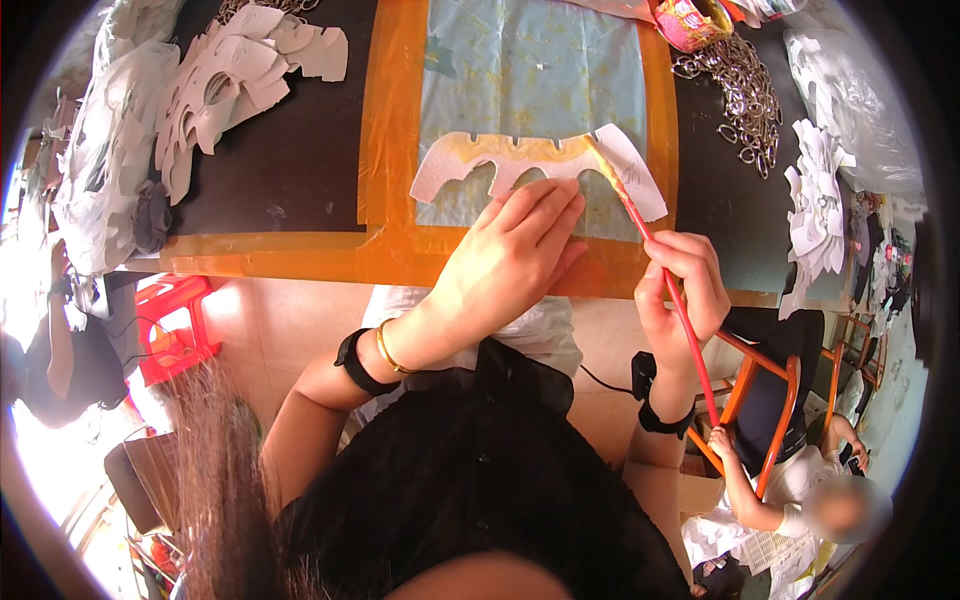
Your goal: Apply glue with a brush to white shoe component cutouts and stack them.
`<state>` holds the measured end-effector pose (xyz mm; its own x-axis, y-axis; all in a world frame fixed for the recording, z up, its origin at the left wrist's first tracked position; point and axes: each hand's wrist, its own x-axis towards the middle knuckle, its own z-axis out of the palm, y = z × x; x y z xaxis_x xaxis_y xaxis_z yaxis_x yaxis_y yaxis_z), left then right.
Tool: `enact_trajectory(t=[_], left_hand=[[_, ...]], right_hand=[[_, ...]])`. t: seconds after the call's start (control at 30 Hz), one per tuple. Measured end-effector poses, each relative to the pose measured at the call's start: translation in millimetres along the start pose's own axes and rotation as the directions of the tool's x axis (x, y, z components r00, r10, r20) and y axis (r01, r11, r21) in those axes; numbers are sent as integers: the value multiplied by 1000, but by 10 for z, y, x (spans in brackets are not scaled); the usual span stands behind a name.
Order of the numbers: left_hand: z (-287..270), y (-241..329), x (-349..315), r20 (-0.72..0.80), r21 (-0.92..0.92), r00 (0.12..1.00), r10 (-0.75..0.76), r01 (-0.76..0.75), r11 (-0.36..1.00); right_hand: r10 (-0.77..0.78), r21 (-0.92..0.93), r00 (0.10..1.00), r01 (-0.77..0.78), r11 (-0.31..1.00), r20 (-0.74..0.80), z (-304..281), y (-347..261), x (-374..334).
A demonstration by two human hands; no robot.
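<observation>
A white, curved cut-out piece (437, 172) with notches and arched cutouts lies on the blue sheet in front of me. Wet yellowish glue-like stuff is smeared along its upper edge. My left hand (505, 255) rests on its lower middle, fingers stretched out and flat, and hides part of that edge. In my right hand (685, 285) is a thin red-handled brush (633, 209), gripped between thumb and fingers. The brush's yellow-coated tip touches the piece's upper edge, right of the middle.
Blue sheet (530, 75) is bordered by orange-brown tape (385, 120). White cut-outs (235, 75) lie at left, more cut-outs (815, 200) at right. Metal rings (745, 95) sit near a pink-and-yellow container (690, 22). A red stool (180, 325) stands below; another person (800, 490) is at lower right.
</observation>
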<state>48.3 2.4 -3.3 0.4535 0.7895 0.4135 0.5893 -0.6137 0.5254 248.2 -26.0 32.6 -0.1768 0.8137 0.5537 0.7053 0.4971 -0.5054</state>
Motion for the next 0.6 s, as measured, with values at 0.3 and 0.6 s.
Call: enact_trajectory(t=[0.3, 0.6], left_hand=[[3, -2, -4, -5, 1, 1000, 6, -6, 1000], [-1, -3, 1, -17, -4, 1000, 22, -22, 1000]], right_hand=[[-6, 20, 1000, 6, 1000, -3, -11, -6, 3], [3, -8, 1000, -3, 1000, 4, -71, -30, -9]])
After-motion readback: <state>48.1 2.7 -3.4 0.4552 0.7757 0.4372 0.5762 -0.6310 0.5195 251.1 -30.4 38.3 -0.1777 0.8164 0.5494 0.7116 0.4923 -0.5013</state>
